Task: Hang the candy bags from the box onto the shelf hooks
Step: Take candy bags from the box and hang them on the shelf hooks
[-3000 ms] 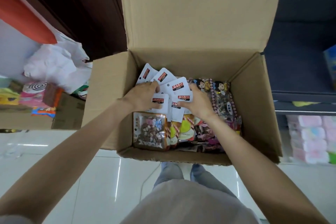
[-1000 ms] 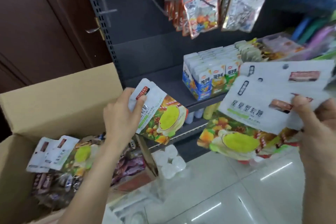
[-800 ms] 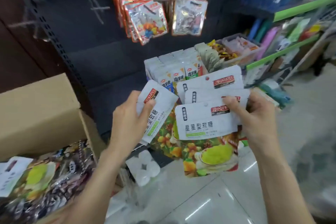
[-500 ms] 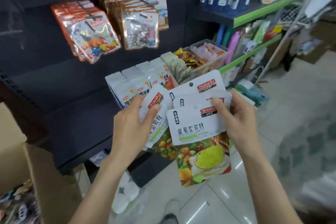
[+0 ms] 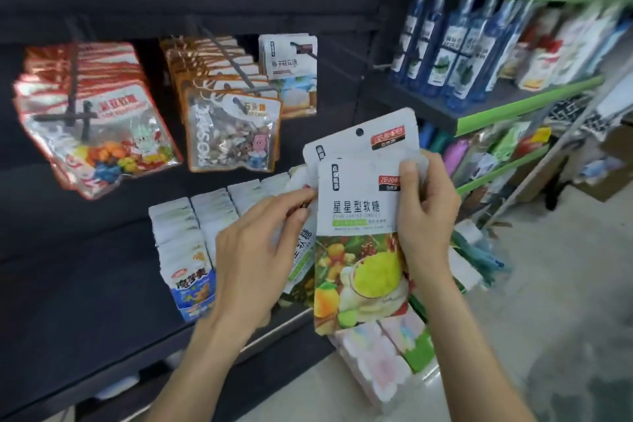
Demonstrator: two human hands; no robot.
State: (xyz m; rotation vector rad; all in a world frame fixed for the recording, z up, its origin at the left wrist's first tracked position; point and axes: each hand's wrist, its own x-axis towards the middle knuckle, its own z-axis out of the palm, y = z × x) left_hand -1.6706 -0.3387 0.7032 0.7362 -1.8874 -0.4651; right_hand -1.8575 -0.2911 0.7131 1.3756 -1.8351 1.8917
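- The person has turned away from the box, which showed at the left a moment ago and is now out of sight; the shelving fills the scene instead, so the fetching looks done and the hanging is about to begin.
- The right hand is raised in front of the chest, thumb across the white header of the front candy bag and fingers curled behind, pinching a small fan of bags together (at least two headers show, the rear bag standing higher with its punched hole clear of the thumb).
- The left hand has closed in beside that fan since half a second ago; its fingers curl around another bag, of which only a strip shows between hand and fan, and its fingertips touch the left edge of the front bag, as if to peel one off.
- Just beyond the hands, rows of white packets stand on the dark shelf.
- Farthest back, the hooks carry red bags, clear orange-edged bags and a white-headed bag; none of the held bags is on a hook yet.
- I judge the next move needs one bag freed and its hole lined up with a hook tip.
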